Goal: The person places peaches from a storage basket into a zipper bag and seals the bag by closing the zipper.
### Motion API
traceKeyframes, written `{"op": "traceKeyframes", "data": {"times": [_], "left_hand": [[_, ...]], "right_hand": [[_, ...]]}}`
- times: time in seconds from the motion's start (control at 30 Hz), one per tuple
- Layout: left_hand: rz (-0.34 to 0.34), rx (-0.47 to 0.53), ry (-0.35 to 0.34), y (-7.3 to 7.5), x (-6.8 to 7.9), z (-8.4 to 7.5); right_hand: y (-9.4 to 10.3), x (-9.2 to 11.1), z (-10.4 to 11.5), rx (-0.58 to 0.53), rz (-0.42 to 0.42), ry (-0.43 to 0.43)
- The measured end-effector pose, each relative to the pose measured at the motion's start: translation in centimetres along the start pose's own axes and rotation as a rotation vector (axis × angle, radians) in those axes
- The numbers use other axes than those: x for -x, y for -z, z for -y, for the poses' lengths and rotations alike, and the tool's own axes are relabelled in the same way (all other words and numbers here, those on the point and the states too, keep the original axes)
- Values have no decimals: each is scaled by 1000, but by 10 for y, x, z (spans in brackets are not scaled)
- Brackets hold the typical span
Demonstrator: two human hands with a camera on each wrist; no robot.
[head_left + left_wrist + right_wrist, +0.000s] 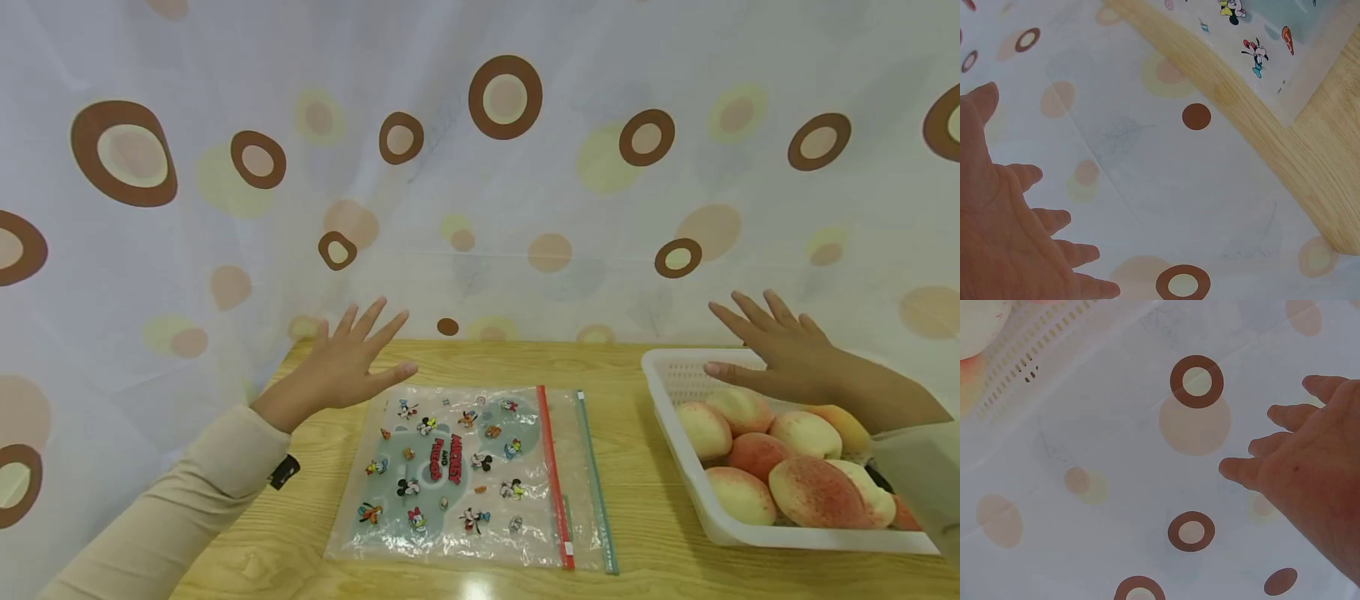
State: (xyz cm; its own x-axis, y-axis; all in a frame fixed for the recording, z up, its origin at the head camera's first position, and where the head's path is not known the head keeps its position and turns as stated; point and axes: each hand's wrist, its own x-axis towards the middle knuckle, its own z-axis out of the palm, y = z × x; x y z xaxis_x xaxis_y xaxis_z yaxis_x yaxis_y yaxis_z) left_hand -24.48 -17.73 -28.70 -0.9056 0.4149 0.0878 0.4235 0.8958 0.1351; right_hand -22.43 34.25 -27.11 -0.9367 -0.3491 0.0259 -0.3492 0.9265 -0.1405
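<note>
My left hand is raised with its fingers spread, above the far left corner of a clear zip bag. The bag lies flat on the table, printed with cartoon figures, and has a red zip edge; a second zip edge in green shows just beyond it on the right. Spread in the same way, my right hand hovers over a white plastic basket holding several peaches. In the left wrist view the left hand shows empty, and so does the right hand in the right wrist view.
A wood-grain table carries the bag and the basket. Behind it and along the left hangs a pale curtain patterned with brown rings and dots. A small black item shows at the left sleeve.
</note>
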Motion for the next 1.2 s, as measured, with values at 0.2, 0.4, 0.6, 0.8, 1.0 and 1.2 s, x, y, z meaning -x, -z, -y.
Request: {"op": "traceKeyframes", "data": {"times": [0.2,0.4,0.6,0.8,1.0,1.2], "left_hand": [[-3,-13,1,-1,-1,1],[5,-10,9,-2,-3,2],[11,-12,13,-4,-4,4],[1,-2,6,-4,-5,3],[-20,87,-28,-8,-5,-3],[-25,270,-82,-16,-6,-11]], "right_hand": [[-3,0,-2,-7,-2,2],[-4,-1,-2,-9,8,-5],[-4,-3,-3,-3,25,-23],[-3,-3,-3,-3,14,-13],[-4,2,3,-137,-51,33],[0,13,28,-271,-78,44]]}}
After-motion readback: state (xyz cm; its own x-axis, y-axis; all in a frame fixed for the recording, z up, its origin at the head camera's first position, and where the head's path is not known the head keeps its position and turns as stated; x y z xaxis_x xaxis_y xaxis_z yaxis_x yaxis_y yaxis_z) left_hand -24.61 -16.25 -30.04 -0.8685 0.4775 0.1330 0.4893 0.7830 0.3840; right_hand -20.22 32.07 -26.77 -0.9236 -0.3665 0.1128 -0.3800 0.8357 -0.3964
